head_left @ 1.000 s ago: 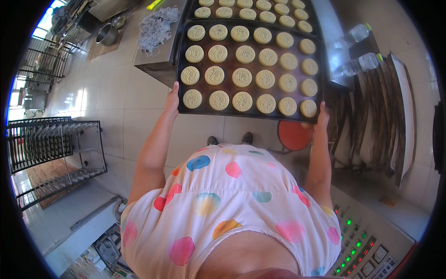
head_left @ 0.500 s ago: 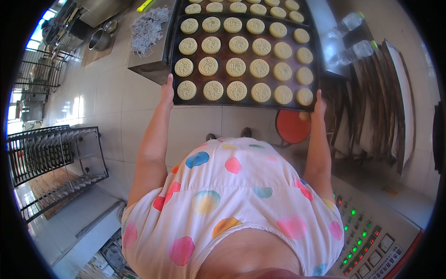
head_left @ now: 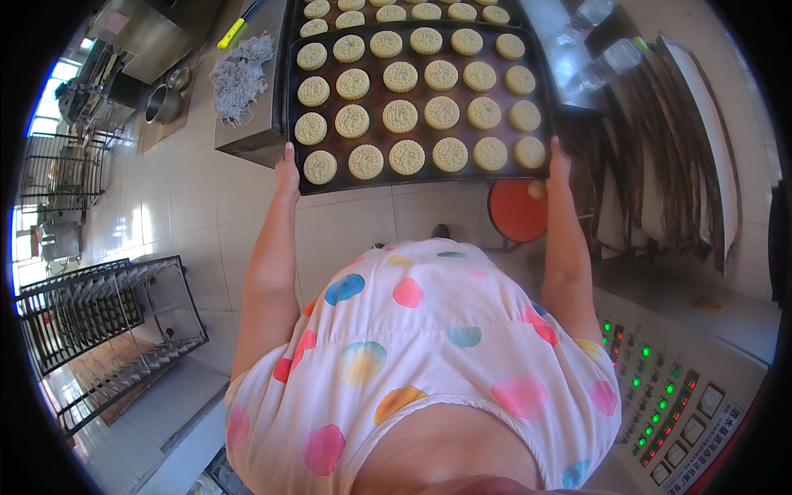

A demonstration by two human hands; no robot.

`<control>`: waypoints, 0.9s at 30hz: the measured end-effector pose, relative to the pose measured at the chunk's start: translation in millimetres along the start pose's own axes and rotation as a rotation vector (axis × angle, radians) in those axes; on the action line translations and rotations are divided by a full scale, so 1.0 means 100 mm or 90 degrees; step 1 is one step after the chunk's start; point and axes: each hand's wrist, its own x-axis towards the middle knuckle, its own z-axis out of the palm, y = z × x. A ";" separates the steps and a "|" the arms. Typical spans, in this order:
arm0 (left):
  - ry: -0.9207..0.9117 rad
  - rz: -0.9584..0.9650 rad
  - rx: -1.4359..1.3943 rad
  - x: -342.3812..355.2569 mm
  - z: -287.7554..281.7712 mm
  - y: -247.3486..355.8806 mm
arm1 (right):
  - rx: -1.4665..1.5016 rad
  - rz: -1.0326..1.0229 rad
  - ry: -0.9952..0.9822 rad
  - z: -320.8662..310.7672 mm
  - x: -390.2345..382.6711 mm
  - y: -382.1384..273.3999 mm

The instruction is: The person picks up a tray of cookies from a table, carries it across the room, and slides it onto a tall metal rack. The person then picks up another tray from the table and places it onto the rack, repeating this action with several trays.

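Note:
My left hand (head_left: 285, 172) is closed on the left edge of a dark baking tray (head_left: 378, 100), and my right hand (head_left: 558, 162) grips its right edge. Rows of round, pale stamped cakes (head_left: 407, 157) cover that tray. Behind it lies another tray (head_left: 292, 23) of similar cakes, touching or very close. Left of the trays, a metal table (head_left: 247, 139) holds a tangled heap of pale shreds (head_left: 241, 78) and a yellow-handled tool (head_left: 231, 33). Beyond the trays' right edge is a shiny metal surface (head_left: 566, 66) with clear bottles (head_left: 610, 64).
A red round stool (head_left: 516, 213) stands below the tray's right end. Upright boards (head_left: 676, 157) line the right, above a control panel (head_left: 660, 396) with green lights. Metal racks (head_left: 107, 313) stand left on the tiled floor (head_left: 186, 214); a pot (head_left: 162, 106) sits farther back.
Both hands and the held tray have shifted leftward and upward in the view, the right end more so. The surroundings have shifted too; the grip is unchanged.

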 end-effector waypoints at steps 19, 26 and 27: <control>0.076 0.047 0.116 -0.56 0.07 0.59 | 0.015 0.005 -0.031 0.07 0.39 0.05; 0.082 0.042 0.117 -0.42 0.04 0.46 | -0.033 -0.037 -0.009 0.14 0.26 -0.03; 0.077 0.041 0.116 -0.40 0.05 0.44 | -0.030 -0.047 -0.012 0.14 0.25 -0.04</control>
